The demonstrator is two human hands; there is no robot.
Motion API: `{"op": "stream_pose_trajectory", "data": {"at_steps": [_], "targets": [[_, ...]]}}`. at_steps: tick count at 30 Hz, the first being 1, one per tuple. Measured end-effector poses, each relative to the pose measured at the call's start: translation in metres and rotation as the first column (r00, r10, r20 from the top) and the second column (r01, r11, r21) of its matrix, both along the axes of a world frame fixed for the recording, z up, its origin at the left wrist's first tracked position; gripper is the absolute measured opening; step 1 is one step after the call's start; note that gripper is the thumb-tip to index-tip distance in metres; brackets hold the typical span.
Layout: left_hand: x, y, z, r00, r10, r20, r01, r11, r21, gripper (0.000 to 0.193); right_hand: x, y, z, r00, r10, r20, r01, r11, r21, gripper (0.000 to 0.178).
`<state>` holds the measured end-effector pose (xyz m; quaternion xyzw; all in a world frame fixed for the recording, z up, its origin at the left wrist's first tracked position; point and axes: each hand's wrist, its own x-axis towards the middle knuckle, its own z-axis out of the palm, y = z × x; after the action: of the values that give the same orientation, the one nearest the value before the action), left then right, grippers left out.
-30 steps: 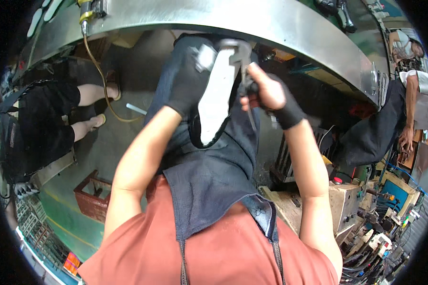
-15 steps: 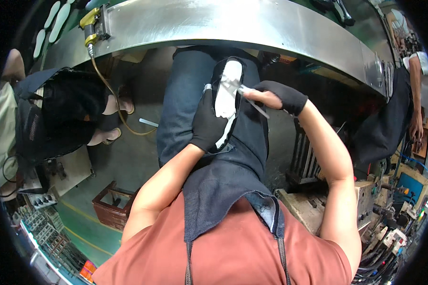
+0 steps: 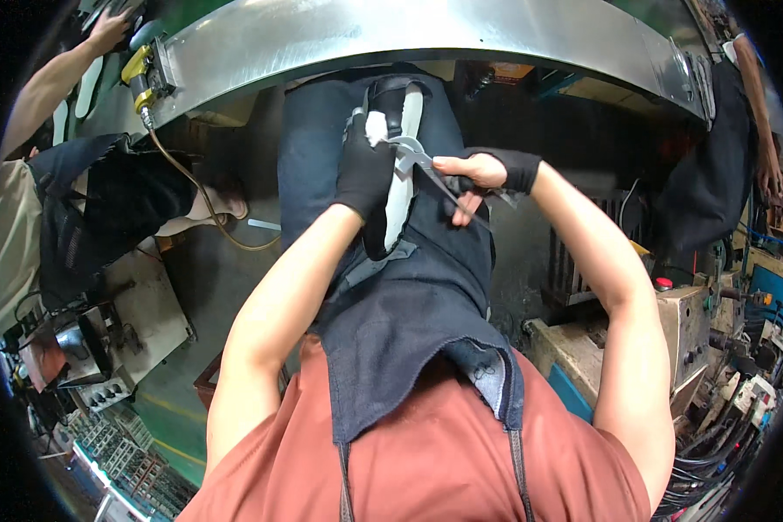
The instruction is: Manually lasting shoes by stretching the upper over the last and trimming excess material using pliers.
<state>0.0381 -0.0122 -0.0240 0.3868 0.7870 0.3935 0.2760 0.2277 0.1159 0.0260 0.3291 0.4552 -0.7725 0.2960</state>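
Note:
On my lap lies a black shoe upper [image 3: 389,103] with a long white sole-shaped piece [image 3: 398,197] along its right side. My left hand [image 3: 364,170], in a black fingerless glove, is closed around its left side. A small white patch [image 3: 376,128] shows by that hand's fingers; I cannot tell what it is. Metal pincers [image 3: 416,155] are in my right hand [image 3: 483,176], also gloved in black, with the thumb on the handle and fingers curled below. Their jaws meet the shoe's middle, in front of the white piece.
A metal bench [image 3: 409,30] curves across the front. A yellow air tool [image 3: 137,76] hangs at its left, trailing a hose [image 3: 196,181]. One co-worker's arm [image 3: 52,91] reaches over the left end; another's arm [image 3: 757,122] hangs at right. Machinery [image 3: 683,326] stands beside my right elbow.
The shoe has been turned, so its white face now appears as a narrow strip along the right. The pincers have come down slightly and left. A co-worker's arm has appeared at far left.

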Motion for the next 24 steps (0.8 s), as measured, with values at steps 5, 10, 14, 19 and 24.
{"op": "stream_pose_trajectory", "data": {"at_steps": [5, 10, 14, 19, 24], "targets": [[-0.006, 0.0, 0.043, 0.987, -0.061, -0.146, 0.008, 0.941, -0.338, 0.065, -0.029, 0.035, 0.097, 0.723, 0.603, 0.338, -0.533, 0.174, 0.828, 0.053], [-0.02, -0.025, -0.002, 0.981, -0.101, -0.164, 0.127, 0.979, 0.162, 0.078, -0.042, -0.022, 0.076, 0.827, 0.472, -0.306, 0.199, 0.263, 0.944, 0.051], [0.027, -0.099, 0.002, 0.99, -0.09, 0.105, 0.07, 0.981, 0.179, 0.072, -0.012, -0.074, -0.02, 0.92, 0.013, -0.391, 0.309, 0.588, 0.747, 0.055], [0.023, -0.112, 0.017, 0.85, 0.194, 0.489, 0.014, 0.921, -0.389, 0.044, 0.036, -0.114, -0.015, 0.959, -0.258, -0.115, 0.28, 0.816, 0.506, 0.059], [0.043, -0.096, 0.002, 0.981, 0.153, 0.12, -0.161, 0.985, 0.064, 0.05, 0.032, -0.086, 0.011, 0.987, -0.163, 0.011, 0.132, 0.834, 0.535, 0.054]]}}
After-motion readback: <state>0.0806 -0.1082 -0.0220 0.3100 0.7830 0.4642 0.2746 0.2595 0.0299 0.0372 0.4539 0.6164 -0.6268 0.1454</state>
